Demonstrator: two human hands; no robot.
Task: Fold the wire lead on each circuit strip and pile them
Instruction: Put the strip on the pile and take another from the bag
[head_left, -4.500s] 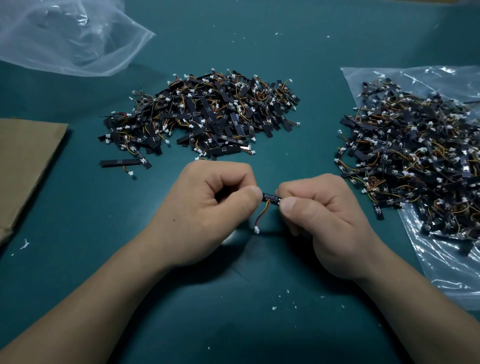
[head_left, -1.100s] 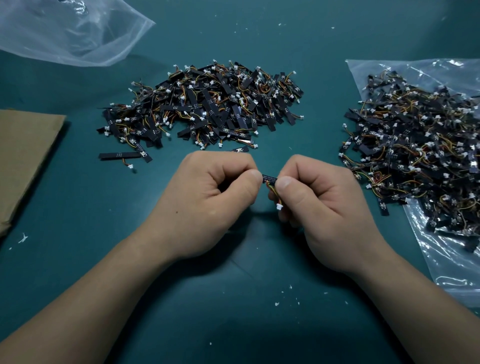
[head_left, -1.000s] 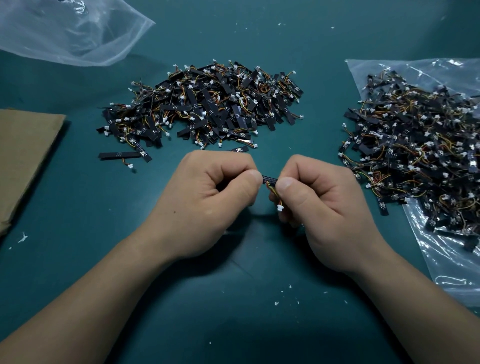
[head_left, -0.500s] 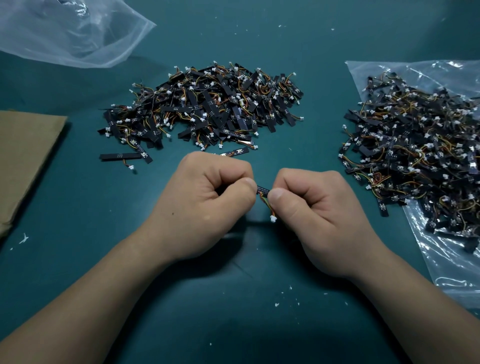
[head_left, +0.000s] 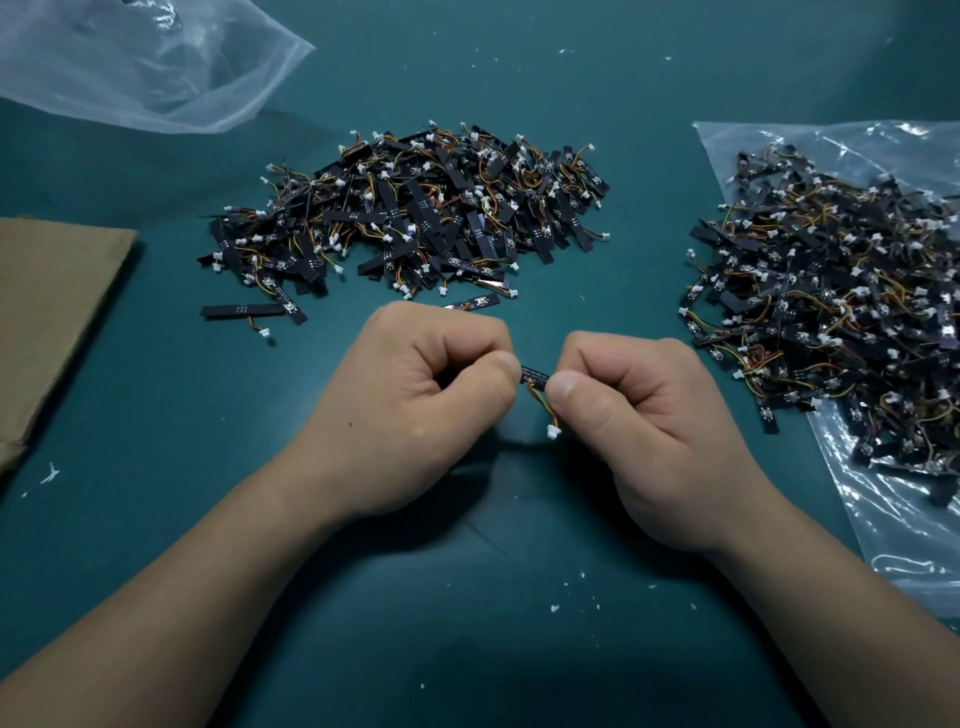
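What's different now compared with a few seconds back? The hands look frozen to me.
Little. The wire lead has been bent: its white connector swung from below the thumb of the left hand over to the thumb of the right hand. Both hands still pinch the same circuit strip; the middle pile and the pile on the bag look unchanged.

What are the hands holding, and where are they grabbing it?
One small black circuit strip. The left hand pinches its left end, the right hand its right end; the wire lead hangs below.
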